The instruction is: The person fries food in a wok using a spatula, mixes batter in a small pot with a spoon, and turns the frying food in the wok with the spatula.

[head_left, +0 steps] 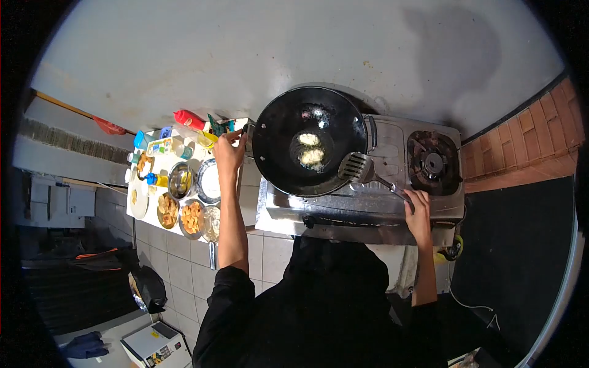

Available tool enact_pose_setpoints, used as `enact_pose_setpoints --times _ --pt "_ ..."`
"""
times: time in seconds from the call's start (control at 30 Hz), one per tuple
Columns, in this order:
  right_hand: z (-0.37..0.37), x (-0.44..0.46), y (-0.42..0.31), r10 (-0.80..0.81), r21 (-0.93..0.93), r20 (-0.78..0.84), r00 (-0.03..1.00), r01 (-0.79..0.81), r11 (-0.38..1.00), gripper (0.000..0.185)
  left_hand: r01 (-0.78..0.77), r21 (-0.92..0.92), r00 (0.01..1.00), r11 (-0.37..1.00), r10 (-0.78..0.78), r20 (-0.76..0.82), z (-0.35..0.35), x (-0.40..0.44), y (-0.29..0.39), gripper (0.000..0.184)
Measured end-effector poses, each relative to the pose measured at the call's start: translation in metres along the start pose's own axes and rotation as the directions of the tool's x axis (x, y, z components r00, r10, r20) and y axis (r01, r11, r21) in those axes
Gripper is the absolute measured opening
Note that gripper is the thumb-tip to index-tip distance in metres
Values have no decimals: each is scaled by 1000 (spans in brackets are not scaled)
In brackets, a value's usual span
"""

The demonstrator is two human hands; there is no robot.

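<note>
Right fingers [418,197] around spatula handle [393,187]

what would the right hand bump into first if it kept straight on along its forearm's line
Probably the uncovered burner, just beyond the right hand holding the spatula; height is unclear from this view, so it might pass above.

- Left hand [229,149]: closed in a grip at eleven o'clock from the torso [331,306], left forearm [232,221] pointing to twelve.
- Right hand [418,208]: likewise closed, between one and two o'clock, right forearm [424,270] towards twelve.
</note>
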State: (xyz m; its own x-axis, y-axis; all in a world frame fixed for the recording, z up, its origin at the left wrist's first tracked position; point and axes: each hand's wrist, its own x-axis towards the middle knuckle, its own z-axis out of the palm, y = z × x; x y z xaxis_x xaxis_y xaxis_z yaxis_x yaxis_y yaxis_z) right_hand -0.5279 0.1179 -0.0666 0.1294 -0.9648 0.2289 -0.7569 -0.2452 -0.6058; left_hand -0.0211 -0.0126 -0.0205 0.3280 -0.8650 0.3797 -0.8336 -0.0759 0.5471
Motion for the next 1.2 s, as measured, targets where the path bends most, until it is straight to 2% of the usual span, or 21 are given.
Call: enact_pose_setpoints --times 0.07,0.23,0.37,0.53,0.67,0.8,0.87,0.93,1.0,1.07,1.1,1.13,1.2 --pt "8 5 2 -25 -65 -53 998 22 998 35 57 95 996 994 -63 65 -3 2 5 31" --pt "20 10 5 6 -106 -48 999 -11 994 33 -5 107 999 994 1 35 -1 2 3 29" --pt "21 10 11 -18 -145 -13 1000 16 989 38 28 39 999 999 -29 23 1 -1 4 29" --pt "13 16 2 22 -79 19 1000 -20 997 45 18 7 1000 1000 -18 17 2 -3 7 27" --pt "8 25 -9 -2 -65 87 996 8 998 46 31 -17 999 999 -30 28 2 -2 4 27" --pt "10 33 -15 -55 -45 78 995 58 997 46 55 -66 998 996 -56 -12 1 -5 10 32" --pt "8 36 -26 -50 -44 109 993 55 998 44 112 -136 994 984 -111 15 -6 -7 11 36" --pt "4 43 -40 -117 -70 53 992 121 990 42 129 -220 990 967 -140 -33 -20 -15 18 38" --pt "2 50 -64 -138 -50 37 990 140 989 36 149 -300 987 942 -161 -17 -37 -33 20 38" --pt "3 58 -97 -135 20 -45 990 136 991 31 118 -365 993 924 -118 21 -62 -57 26 37" --pt "9 60 -110 -174 92 -113 978 185 978 23 91 -304 996 948 -87 28 -74 -72 22 36" --pt "16 61 -126 -194 104 -99 976 204 973 23 250 -390 968 886 -221 118 -91 -87 27 34" --pt "30 59 -166 -187 287 -8 982 181 941 19 244 -433 970 868 -222 101 -114 -119 0 32"
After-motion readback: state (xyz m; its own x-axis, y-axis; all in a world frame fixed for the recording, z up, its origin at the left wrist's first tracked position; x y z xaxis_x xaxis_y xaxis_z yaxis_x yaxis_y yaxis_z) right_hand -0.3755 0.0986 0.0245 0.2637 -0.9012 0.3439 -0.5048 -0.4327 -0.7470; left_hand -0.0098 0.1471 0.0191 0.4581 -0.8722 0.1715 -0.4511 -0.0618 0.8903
